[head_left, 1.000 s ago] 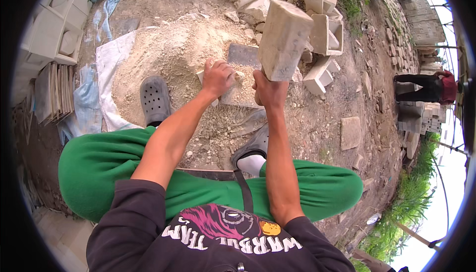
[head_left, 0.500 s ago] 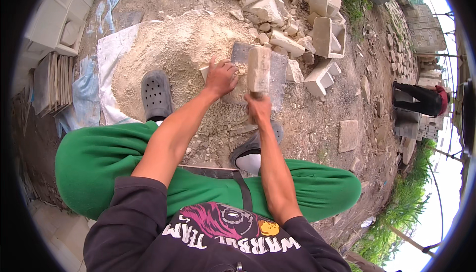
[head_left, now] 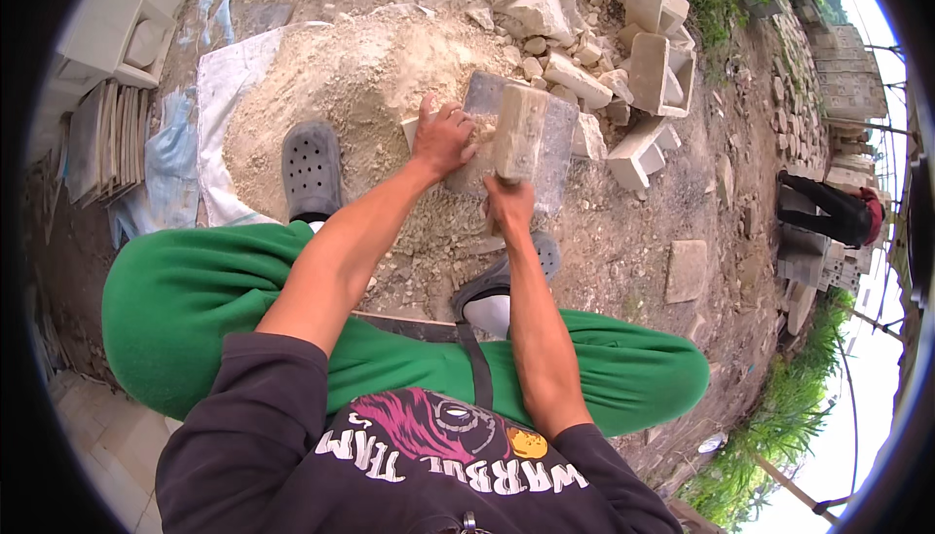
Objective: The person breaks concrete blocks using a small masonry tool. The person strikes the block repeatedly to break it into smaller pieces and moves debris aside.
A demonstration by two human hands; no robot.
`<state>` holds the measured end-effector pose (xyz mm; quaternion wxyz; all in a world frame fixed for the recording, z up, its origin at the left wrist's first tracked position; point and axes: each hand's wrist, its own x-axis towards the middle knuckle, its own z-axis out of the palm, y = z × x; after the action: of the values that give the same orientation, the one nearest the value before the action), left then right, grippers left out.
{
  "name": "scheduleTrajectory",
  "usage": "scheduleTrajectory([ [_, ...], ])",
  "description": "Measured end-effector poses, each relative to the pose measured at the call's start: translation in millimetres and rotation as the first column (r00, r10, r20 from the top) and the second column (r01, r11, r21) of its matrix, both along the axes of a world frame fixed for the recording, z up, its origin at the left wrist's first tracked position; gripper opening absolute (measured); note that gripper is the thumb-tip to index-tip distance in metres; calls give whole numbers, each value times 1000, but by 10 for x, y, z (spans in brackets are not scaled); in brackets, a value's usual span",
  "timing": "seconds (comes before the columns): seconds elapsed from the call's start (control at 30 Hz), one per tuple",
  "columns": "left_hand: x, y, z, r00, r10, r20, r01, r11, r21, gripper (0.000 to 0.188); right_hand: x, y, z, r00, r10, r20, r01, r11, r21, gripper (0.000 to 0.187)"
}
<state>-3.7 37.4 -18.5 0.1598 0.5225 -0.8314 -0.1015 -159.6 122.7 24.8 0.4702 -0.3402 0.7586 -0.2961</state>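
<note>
My right hand (head_left: 509, 205) grips the handle of a mallet with a big, worn, pale block-shaped head (head_left: 521, 133). The head is over a flat grey slab (head_left: 555, 159) on the ground and hides part of it. At the slab's left edge, my left hand (head_left: 443, 139) lies over pale crumbled rubble, fingers bent and apart. A pale block piece (head_left: 410, 131) shows beside that hand; what is under the palm is hidden.
A mound of pale crushed rubble (head_left: 331, 86) spreads over a white sheet (head_left: 216, 125) to the left. Broken hollow blocks (head_left: 643, 159) and chunks lie beyond the slab. Thin boards (head_left: 97, 149) are stacked far left. Another person (head_left: 842, 212) bends over at the far right.
The mallet head has shifted slightly to the right, still over the slab. My left hand stays by the slab's edge, its fingers slightly shifted. The whole view has moved a little.
</note>
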Motion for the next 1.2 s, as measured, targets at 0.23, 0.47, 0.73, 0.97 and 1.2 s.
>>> scheduleTrajectory([
  [0.23,-198,-32,6,1000,-1,-23,1,1000,-11,32,-112,-72,140,986,-150,77,149,989,21,20],
  [0.47,-79,-194,417,941,-334,46,333,942,38,22,-149,-80,169,981,-172,87,167,984,60,21],
  [0.73,517,-18,392,910,-404,97,412,908,-83,34,-95,-49,40,981,-138,136,133,990,51,24],
  [0.97,663,194,467,988,-62,140,51,995,83,76,-116,115,-86,989,-110,97,98,988,121,23],
  [1.2,448,107,628,984,-2,181,-43,969,244,80,-128,107,-99,944,-218,246,184,971,155,21],
])
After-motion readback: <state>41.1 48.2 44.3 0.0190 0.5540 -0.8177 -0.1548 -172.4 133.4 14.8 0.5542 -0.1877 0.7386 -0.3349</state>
